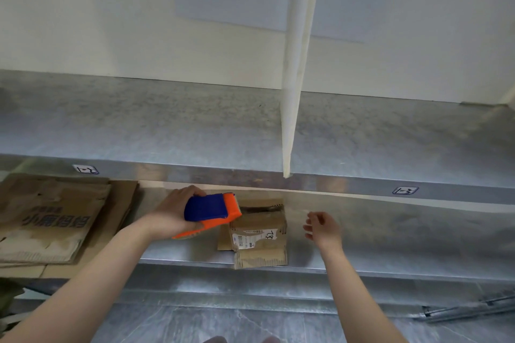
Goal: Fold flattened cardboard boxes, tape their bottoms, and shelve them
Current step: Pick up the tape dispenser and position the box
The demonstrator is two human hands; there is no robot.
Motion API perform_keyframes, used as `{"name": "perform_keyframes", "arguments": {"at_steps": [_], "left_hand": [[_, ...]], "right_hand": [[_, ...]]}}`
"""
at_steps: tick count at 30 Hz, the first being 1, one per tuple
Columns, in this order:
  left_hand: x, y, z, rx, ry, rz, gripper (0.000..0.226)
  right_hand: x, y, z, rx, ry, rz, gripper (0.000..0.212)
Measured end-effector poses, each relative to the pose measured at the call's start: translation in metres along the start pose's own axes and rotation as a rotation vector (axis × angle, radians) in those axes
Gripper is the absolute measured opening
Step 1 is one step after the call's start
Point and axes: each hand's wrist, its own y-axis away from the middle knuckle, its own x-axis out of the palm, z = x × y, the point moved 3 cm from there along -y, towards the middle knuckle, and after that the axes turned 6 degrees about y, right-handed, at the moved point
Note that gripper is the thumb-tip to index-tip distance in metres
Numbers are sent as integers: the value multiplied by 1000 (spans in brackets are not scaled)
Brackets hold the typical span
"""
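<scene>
A small folded cardboard box (260,234) with a white shipping label stands on the lower metal shelf (390,248), near its front edge. My left hand (170,214) grips a blue and orange tape dispenser (211,211) just left of the box, with the orange end touching or nearly touching the box's top. My right hand (323,228) hovers to the right of the box, fingers apart and holding nothing. A stack of flattened cardboard boxes (53,220) lies at the left end of the same shelf.
The upper metal shelf (167,125) juts out above, carrying small label tags on its front lip. A white upright post (295,78) rises from its front edge. Grey tiled floor lies below, with metal rails (468,309) at the lower right.
</scene>
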Motion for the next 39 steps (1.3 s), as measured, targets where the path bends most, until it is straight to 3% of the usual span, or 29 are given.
{"name": "perform_keyframes", "arguments": {"at_steps": [10,14,16,18,20,22,26,29,39], "left_hand": [[8,4,2,134,-89,-50,58],[13,9,4,194,-127,-85,60],[16,13,1,247,-159,-116,59],[18,16,0,277,-172,-147,59],[20,19,2,292,-171,-164,60],[21,22,3,306,-175,-176,61],[19,31,-6,380,-199,-225,54],[17,39,-19,459,-223,-254,45],[4,42,-52,549,-284,-299,58]], "right_hand": [[45,0,-24,247,-143,349,39],[48,3,-33,319,-65,319,52],[36,4,-27,176,192,155,70],[20,12,-9,-95,222,-25,64],[13,21,11,-333,162,36,61],[16,30,28,-430,251,253,66],[27,30,31,-494,556,372,67],[32,32,25,-475,534,376,65],[31,35,24,-448,444,384,66]]}}
